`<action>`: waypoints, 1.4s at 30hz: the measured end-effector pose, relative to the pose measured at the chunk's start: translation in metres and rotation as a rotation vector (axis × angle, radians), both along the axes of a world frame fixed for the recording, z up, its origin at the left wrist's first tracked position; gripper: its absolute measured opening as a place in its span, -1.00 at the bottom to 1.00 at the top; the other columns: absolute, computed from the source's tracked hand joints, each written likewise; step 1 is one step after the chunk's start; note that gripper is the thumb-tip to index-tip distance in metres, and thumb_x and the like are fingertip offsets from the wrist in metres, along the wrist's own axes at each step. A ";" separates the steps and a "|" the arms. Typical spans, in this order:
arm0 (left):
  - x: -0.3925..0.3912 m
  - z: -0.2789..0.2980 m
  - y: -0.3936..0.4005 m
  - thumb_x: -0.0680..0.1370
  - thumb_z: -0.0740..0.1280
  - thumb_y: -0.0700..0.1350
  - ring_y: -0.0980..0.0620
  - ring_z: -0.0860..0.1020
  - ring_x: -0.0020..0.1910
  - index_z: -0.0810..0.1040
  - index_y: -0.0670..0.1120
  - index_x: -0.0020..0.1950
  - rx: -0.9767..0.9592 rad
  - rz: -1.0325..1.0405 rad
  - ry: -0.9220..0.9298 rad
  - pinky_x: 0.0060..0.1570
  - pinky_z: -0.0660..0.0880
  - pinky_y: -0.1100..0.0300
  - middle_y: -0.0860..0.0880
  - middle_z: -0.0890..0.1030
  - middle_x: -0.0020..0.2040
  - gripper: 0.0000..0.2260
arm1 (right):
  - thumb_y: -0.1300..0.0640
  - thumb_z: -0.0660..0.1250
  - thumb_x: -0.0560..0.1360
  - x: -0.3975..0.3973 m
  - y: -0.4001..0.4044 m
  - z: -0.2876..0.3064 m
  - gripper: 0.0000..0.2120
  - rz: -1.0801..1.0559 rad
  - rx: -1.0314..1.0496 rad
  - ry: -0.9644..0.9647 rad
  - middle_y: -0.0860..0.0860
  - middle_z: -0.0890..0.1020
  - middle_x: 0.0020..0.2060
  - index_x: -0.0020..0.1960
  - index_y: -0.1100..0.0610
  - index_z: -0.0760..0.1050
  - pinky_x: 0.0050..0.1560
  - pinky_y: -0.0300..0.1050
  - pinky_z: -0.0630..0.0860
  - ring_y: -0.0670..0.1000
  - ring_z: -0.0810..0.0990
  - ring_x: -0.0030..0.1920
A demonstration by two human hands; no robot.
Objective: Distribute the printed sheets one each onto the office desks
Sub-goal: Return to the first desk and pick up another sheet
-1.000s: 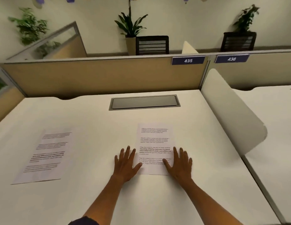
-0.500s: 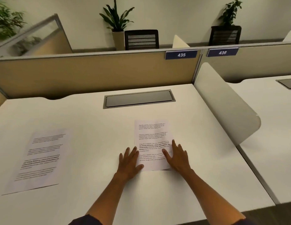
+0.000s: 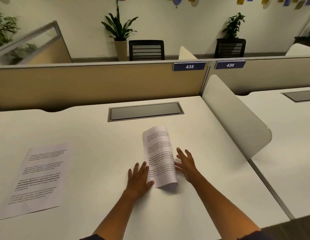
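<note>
White desk point(image 3: 92, 135), label 435 point(image 3: 189, 66) on the partition behind it.
Flat printed sheet point(image 3: 36, 179): at 9 o'clock on the desk, lying level, untouched.
Left hand point(image 3: 139, 177): near centre, palm down, fingers together and flat, pressing the left edge of the curled printed sheet point(image 3: 159, 156).
Curled printed sheet: centre of desk, right side lifted and arched.
Right hand point(image 3: 186, 163): at 3 o'clock of that sheet, fingers spread wide, beside its raised edge; contact cannot be told.
Cable tray lid point(image 3: 145, 111): 12 o'clock.
Neighbouring desk point(image 3: 289, 135), label 436 point(image 3: 230, 65): 3 o'clock, beyond a white divider point(image 3: 234, 115).
</note>
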State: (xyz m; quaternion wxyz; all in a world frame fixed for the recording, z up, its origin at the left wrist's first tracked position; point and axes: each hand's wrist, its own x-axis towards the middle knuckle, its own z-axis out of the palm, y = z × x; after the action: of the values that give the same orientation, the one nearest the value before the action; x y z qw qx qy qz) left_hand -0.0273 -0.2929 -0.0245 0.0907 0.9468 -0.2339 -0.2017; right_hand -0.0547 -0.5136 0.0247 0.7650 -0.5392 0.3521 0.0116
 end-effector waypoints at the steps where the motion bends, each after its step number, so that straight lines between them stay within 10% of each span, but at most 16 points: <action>1: 0.001 0.000 0.001 0.60 0.12 0.18 -0.10 -0.18 0.59 -0.01 -0.04 0.59 -0.002 -0.005 0.001 0.53 -0.15 -0.20 0.01 -0.14 0.62 -0.36 | -0.11 0.37 0.50 -0.001 -0.002 0.001 -0.25 -0.013 0.020 0.024 0.18 0.41 0.38 0.55 -0.03 0.05 0.00 0.04 0.55 0.17 0.60 0.05; 8: 0.007 -0.001 0.006 0.59 0.12 0.19 -0.11 -0.20 0.59 -0.02 -0.04 0.59 -0.011 -0.043 0.014 0.52 -0.17 -0.21 0.01 -0.15 0.62 -0.35 | -0.25 0.30 0.48 -0.002 -0.002 -0.001 -0.40 0.058 0.081 0.186 0.12 0.63 -0.11 0.32 0.16 0.38 -0.33 -0.15 0.28 0.00 0.37 -0.34; 15: 0.013 0.001 0.012 0.58 0.12 0.21 -0.11 -0.16 0.59 -0.01 -0.02 0.59 -0.004 -0.085 0.015 0.52 -0.12 -0.22 0.03 -0.13 0.62 -0.34 | -0.32 0.29 0.44 -0.002 0.015 0.000 -0.38 0.142 0.248 0.097 0.14 0.58 0.18 0.28 0.12 0.43 0.08 0.08 0.56 0.19 0.61 0.13; 19: 0.016 0.002 0.013 0.58 0.12 0.21 -0.10 -0.17 0.59 -0.01 -0.03 0.59 -0.004 -0.107 0.027 0.52 -0.12 -0.21 0.03 -0.13 0.62 -0.34 | -0.04 0.48 0.42 0.002 0.024 0.005 -0.40 0.001 0.183 0.042 0.15 0.55 0.15 0.35 0.17 0.36 -0.08 0.05 0.60 0.21 0.62 0.03; 23: 0.019 0.001 0.016 0.59 0.13 0.20 -0.09 -0.17 0.60 -0.01 -0.02 0.59 -0.030 -0.115 0.040 0.52 -0.14 -0.20 0.02 -0.12 0.62 -0.35 | 0.25 0.55 0.36 -0.001 0.022 -0.001 -0.28 -0.142 -0.089 0.132 0.21 0.52 0.27 0.43 0.17 0.31 0.21 0.11 0.51 0.20 0.55 0.18; 30: 0.027 0.005 0.017 0.61 0.23 0.09 -0.02 0.02 0.59 0.10 -0.09 0.58 -0.411 0.054 0.105 0.55 0.03 0.07 -0.02 0.11 0.60 -0.39 | 0.26 0.50 0.36 -0.034 0.017 -0.004 -0.75 -0.171 -0.497 0.256 0.20 0.67 0.06 0.02 0.26 0.61 0.10 0.00 0.58 0.20 0.65 0.00; 42: 0.016 0.030 -0.045 0.51 0.43 -0.09 -0.12 0.55 0.27 0.38 -0.18 0.45 -0.816 0.419 0.367 0.29 0.43 0.11 -0.19 0.55 0.32 -0.46 | 0.12 0.46 0.44 -0.097 -0.015 0.000 -0.75 -0.328 -0.515 0.169 0.10 0.68 0.06 0.08 0.16 0.61 0.13 0.10 0.58 0.17 0.65 0.02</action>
State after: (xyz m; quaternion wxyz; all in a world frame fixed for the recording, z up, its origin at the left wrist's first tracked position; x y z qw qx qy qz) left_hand -0.0117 -0.3377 0.0054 0.5325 0.8094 -0.0787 -0.2346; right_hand -0.1516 -0.5288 0.0248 0.5632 -0.6483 0.4879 -0.1567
